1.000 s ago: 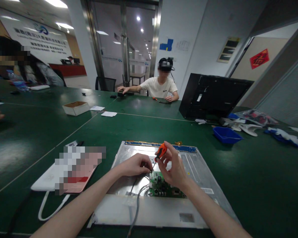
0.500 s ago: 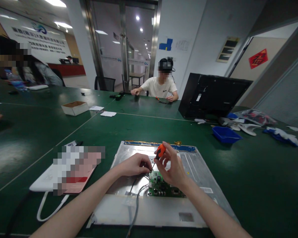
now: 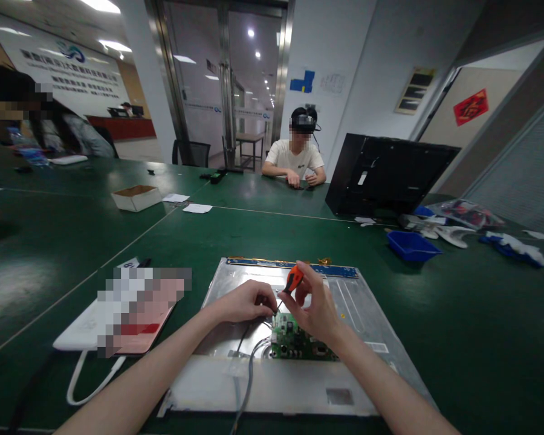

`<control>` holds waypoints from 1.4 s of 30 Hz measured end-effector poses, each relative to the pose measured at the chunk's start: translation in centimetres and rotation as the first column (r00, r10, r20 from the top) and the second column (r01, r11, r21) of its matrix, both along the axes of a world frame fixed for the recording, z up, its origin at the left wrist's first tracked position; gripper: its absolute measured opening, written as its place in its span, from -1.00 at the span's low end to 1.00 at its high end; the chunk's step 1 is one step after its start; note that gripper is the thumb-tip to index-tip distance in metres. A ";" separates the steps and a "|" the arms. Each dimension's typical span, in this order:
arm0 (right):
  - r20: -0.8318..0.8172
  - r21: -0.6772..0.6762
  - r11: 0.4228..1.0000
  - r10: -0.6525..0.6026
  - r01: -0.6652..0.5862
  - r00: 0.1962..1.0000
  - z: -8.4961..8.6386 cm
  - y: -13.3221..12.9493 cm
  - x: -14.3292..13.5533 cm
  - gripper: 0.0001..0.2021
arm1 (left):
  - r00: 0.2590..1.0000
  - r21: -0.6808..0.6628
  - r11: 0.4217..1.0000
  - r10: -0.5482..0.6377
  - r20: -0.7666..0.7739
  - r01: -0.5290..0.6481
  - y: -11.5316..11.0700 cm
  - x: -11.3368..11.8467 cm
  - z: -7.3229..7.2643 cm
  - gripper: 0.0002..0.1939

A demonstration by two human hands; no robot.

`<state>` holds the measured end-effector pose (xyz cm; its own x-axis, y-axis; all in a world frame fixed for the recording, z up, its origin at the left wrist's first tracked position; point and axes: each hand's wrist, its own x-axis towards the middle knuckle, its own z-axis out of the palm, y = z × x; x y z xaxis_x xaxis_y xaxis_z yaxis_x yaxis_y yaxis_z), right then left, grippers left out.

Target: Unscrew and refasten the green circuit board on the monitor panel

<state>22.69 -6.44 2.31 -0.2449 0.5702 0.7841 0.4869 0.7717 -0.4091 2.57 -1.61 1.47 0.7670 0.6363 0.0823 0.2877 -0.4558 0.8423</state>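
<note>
My right hand [image 3: 315, 302] is closed round the orange and black handle of a screwdriver [image 3: 294, 279]. The screwdriver tilts, its thin shaft running down to the upper left corner of a green circuit board [image 3: 294, 344]. Beside the tip, my left hand [image 3: 252, 300] has its fingers pinched together at that corner; what they hold, if anything, is hidden. The board lies on a silvery metal display panel [image 3: 367, 380], which has a blue strip [image 3: 344, 272] along its far edge. Grey cables [image 3: 250, 374] run from the board's left side toward me.
Left of the panel lie a white device [image 3: 79, 329] and a pink phone-like slab [image 3: 163, 314] with a white cable. A blue tray [image 3: 412, 246], a black monitor casing [image 3: 390, 175] and gloves [image 3: 514, 248] are at the right. An open box [image 3: 136, 198] stands farther left. A co-worker [image 3: 297, 157] sits opposite.
My hands stay at the board's corner, with the screwdriver handle shifted only very slightly. The co-worker opposite has brought one outstretched hand in toward the other.
</note>
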 end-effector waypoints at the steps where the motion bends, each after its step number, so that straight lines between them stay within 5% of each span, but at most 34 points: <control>1: 0.003 -0.002 1.000 0.000 0.000 1.000 0.0 0.0 0.0 -0.32 | 1.000 -0.004 1.000 0.001 -0.003 -0.001 0.0 0.0 0.0 -0.91; 7: -0.004 -0.068 0.993 0.097 -0.097 0.995 0.1 -0.2 0.2 -0.28 | 1.000 -0.015 1.000 0.014 -0.024 -0.015 0.0 0.1 0.1 -0.92; 18: 0.003 0.033 0.999 0.014 -0.014 1.000 0.2 0.0 -0.1 -0.33 | 1.000 0.014 1.000 0.008 -0.018 -0.008 -0.1 0.0 0.1 -0.90; 26: -0.001 -0.066 0.990 0.124 -0.123 0.992 0.4 -0.2 0.1 -0.24 | 0.999 -0.019 1.000 0.017 -0.029 -0.017 -0.1 0.1 0.3 -0.91; 36: -0.020 -0.019 0.999 0.027 -0.027 0.999 0.0 0.1 -0.1 -0.32 | 1.000 0.005 1.000 -0.005 -0.002 0.005 0.0 -0.1 -0.2 -0.89; 42: -0.008 -0.082 0.993 0.087 -0.087 0.996 -0.1 0.0 0.1 -0.24 | 1.000 -0.007 1.000 0.002 -0.019 -0.002 0.0 0.1 0.2 -0.91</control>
<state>22.84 -6.40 2.26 -0.2930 0.6098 0.7364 0.4175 0.7745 -0.4752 2.63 -1.66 1.65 0.7672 0.6382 0.0632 0.3047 -0.4495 0.8397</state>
